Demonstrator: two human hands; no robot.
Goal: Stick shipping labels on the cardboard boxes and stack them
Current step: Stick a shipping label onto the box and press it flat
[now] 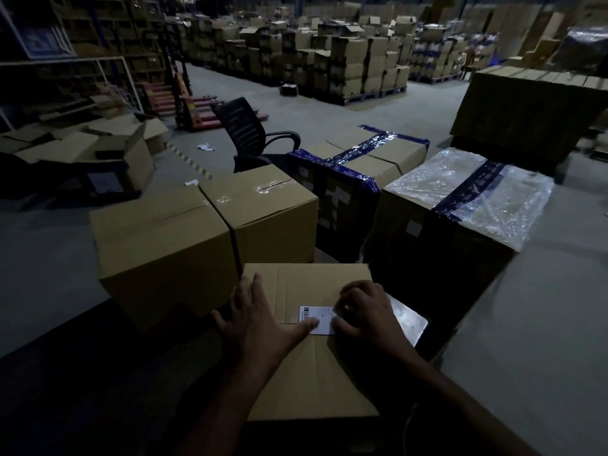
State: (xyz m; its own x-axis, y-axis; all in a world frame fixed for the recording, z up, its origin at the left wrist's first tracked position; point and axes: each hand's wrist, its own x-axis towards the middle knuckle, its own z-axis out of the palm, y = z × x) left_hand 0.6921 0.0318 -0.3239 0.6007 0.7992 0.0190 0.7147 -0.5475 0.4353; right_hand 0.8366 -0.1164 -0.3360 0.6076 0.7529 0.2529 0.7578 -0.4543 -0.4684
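A closed brown cardboard box (316,363) sits nearest the camera, its top flaps facing up. On that top, near the middle seam, lies a small white rectangular shipping label (320,319) with a barcode at its left end. The left hand (260,320) lies flat on the box top with fingers spread and straight; its thumb reaches right and presses on the label's lower left corner. The right hand (365,314) is on the label's right edge, fingers bent down so that the tips press on the label and partly cover it; it grips nothing that can be seen. So the label lies between the two hands, touched by both.

Under the right hand's wrist side a shiny white sheet (408,319) sticks out past the box's right edge.

Just beyond the near box stand two plain brown cardboard boxes (204,232) side by side, touching each other. To their right stands a brown box bound with dark blue tape (358,159), and beside it a box wrapped in clear plastic film (467,192) with a blue tape band. A black mesh office chair (246,130) stands behind them on the grey concrete floor (296,103).
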